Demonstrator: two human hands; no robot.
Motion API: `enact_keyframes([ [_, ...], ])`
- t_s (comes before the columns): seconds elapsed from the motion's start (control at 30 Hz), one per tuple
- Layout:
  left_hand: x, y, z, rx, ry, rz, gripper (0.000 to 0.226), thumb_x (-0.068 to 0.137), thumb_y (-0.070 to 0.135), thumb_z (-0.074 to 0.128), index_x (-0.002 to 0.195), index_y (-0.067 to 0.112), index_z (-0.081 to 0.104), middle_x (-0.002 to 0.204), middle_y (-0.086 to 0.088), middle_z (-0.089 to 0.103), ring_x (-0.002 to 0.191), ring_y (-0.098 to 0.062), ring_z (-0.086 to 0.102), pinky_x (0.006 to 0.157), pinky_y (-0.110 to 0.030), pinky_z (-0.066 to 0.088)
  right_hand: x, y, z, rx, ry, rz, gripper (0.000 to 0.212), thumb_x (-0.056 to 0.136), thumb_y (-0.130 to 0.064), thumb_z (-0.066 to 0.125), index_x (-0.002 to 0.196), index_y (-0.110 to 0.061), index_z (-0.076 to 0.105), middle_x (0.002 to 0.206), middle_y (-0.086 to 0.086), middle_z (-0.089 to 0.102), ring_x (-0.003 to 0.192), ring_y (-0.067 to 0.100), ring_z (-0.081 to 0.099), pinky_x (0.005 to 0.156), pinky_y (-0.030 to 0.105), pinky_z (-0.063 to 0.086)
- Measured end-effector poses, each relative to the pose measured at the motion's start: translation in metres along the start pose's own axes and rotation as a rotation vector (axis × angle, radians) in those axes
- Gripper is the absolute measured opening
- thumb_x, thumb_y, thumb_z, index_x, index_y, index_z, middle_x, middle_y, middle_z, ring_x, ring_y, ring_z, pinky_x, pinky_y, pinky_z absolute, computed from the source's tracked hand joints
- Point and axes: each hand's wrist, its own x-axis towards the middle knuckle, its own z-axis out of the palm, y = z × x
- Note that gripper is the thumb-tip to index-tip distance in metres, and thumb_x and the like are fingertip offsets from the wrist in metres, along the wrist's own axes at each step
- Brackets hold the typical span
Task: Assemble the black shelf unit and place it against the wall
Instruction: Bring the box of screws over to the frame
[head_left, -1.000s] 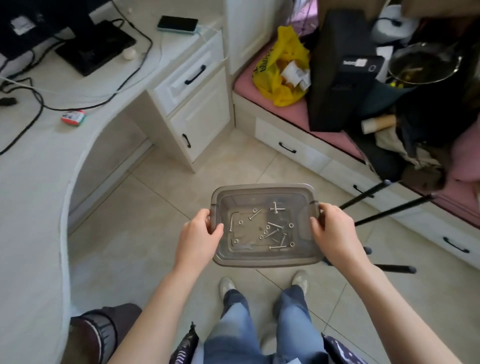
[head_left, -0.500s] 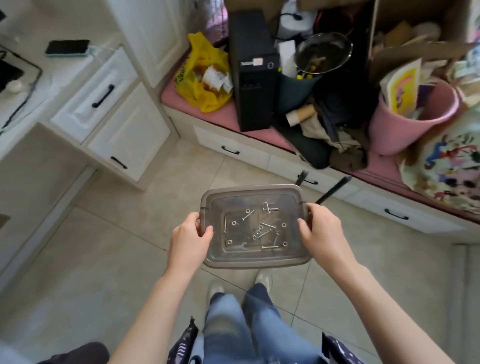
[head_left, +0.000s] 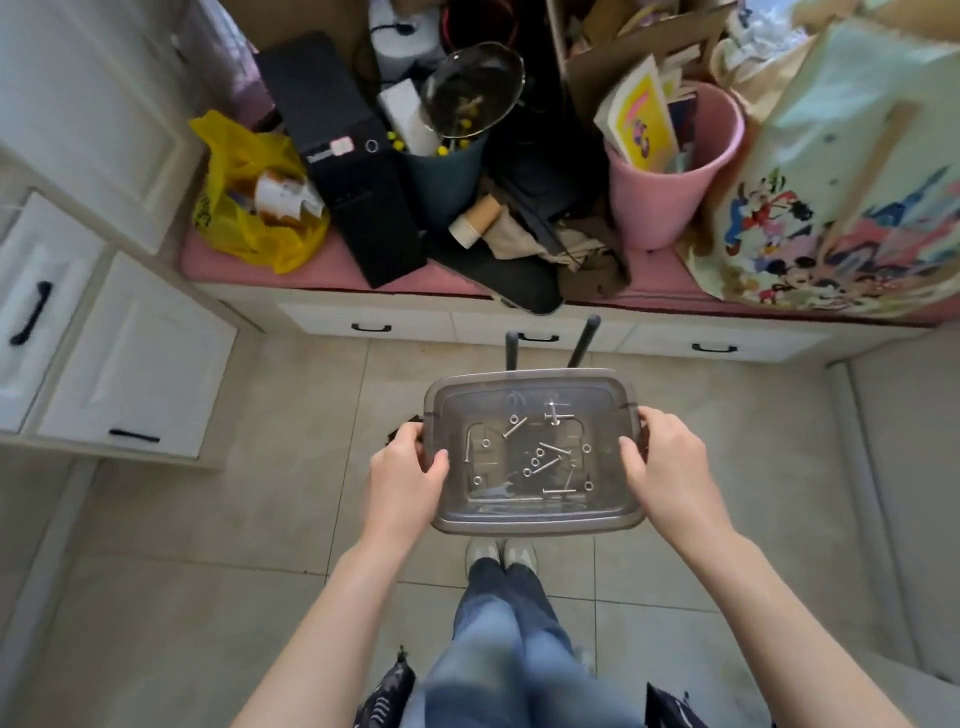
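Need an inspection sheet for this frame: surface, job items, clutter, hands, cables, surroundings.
Surface: beige tiled floor.
Job's things: translucent grey plastic tub holding loose silver bolts, washers, a small flat spanner; two black metal rods behind it.
Clutter: pink-cushioned bench piled with yellow plastic bag, black computer tower, pink plastic bin.
Grippers: left hand and right hand each grip a tub end.
Cables: nothing seen on the floor.
Surroundings: white cabinets with black handles at left.

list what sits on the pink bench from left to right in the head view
yellow plastic bag → black computer tower → teal bin → pink bucket → cartoon-print bag
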Motion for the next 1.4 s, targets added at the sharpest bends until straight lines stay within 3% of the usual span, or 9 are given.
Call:
enact_keyframes([
  [0.1,0.010,0.009,0.010,0.036,-0.046,0.033,0.021,0.093,0.018,0.067,0.112,0.011,0.064,0.081,0.004,0.061,0.085,-0.024,0.057,0.074,-0.030,0.041,0.002,0.012,0.003,0.019,0.029,0.070,0.020,0.097,-0.014,0.055,0.115,-0.009,0.059,0.097,0.003,0.054,0.091,0.026,0.055,0.076,0.031,0.037],
  [0.27,0.021,0.022,0.033,0.055,-0.089,0.053,0.018,0.092,0.021,0.068,0.108,0.014,0.065,0.076,0.013,0.059,0.078,-0.019,0.057,0.070,-0.028,0.040,0.007,0.036,0.007,0.038,0.051,0.174,0.034,0.099,-0.014,0.052,0.132,-0.003,0.054,0.119,0.014,0.058,0.106,0.031,0.056,0.083,0.032,0.039],
  [0.4,0.022,0.037,0.056,0.059,-0.138,0.080,0.016,0.094,0.027,0.069,0.102,0.014,0.065,0.077,0.008,0.060,0.073,-0.010,0.056,0.059,-0.014,0.035,0.015,0.059,-0.003,0.063,0.077,0.220,0.038,0.098,-0.013,0.052,0.135,-0.003,0.052,0.122,0.015,0.056,0.111,0.033,0.055,0.089,0.036,0.041],
  [0.53,0.016,0.062,0.088,0.040,-0.178,0.089,0.013,0.095,0.027,0.068,0.100,0.016,0.064,0.077,0.008,0.062,0.073,-0.004,0.056,0.060,-0.006,0.039,0.027,0.090,-0.021,0.054,0.110,0.246,0.042,0.099,-0.015,0.053,0.139,-0.004,0.049,0.127,0.015,0.053,0.112,0.033,0.054,0.085,0.033,0.039],
  [0.83,-0.001,0.117,0.189,0.037,-0.239,-0.027,0.014,0.093,0.027,0.071,0.093,0.016,0.060,0.075,0.004,0.059,0.067,-0.006,0.052,0.058,-0.006,0.040,0.078,0.191,-0.060,-0.006,0.078,0.213,0.038,0.099,-0.014,0.049,0.137,-0.006,0.051,0.127,0.013,0.053,0.108,0.034,0.056,0.079,0.032,0.037],
  [0.97,-0.003,0.134,0.246,0.025,-0.262,-0.087,0.019,0.093,0.029,0.070,0.090,0.012,0.060,0.075,0.003,0.058,0.072,-0.016,0.056,0.060,-0.016,0.041,0.107,0.241,-0.066,-0.028,0.078,0.192,0.036,0.098,-0.013,0.051,0.134,-0.005,0.052,0.123,0.015,0.054,0.105,0.037,0.057,0.083,0.039,0.044],
  [1.1,0.003,0.141,0.304,-0.045,-0.371,-0.169,0.025,0.091,0.027,0.071,0.082,0.013,0.053,0.077,-0.003,0.058,0.081,-0.034,0.067,0.076,-0.041,0.052,0.134,0.291,-0.059,-0.075,0.110,0.233,0.034,0.098,-0.012,0.052,0.131,-0.005,0.055,0.120,0.017,0.054,0.103,0.040,0.057,0.081,0.040,0.043],
  [1.23,0.010,0.130,0.363,-0.052,-0.464,-0.230,0.030,0.091,0.027,0.072,0.078,0.017,0.047,0.076,-0.008,0.060,0.083,-0.036,0.067,0.077,-0.041,0.052,0.159,0.337,-0.031,-0.151,0.150,0.285,0.032,0.098,-0.013,0.052,0.128,-0.006,0.057,0.117,0.017,0.055,0.103,0.040,0.057,0.078,0.039,0.042],
  [1.4,0.017,0.101,0.434,-0.006,-0.479,-0.205,0.025,0.094,0.033,0.067,0.084,0.029,0.044,0.085,-0.007,0.066,0.082,-0.022,0.066,0.070,-0.034,0.047,0.188,0.394,0.024,-0.178,0.175,0.346,0.035,0.099,-0.012,0.049,0.132,-0.006,0.056,0.120,0.018,0.055,0.110,0.039,0.053,0.087,0.042,0.043],
])
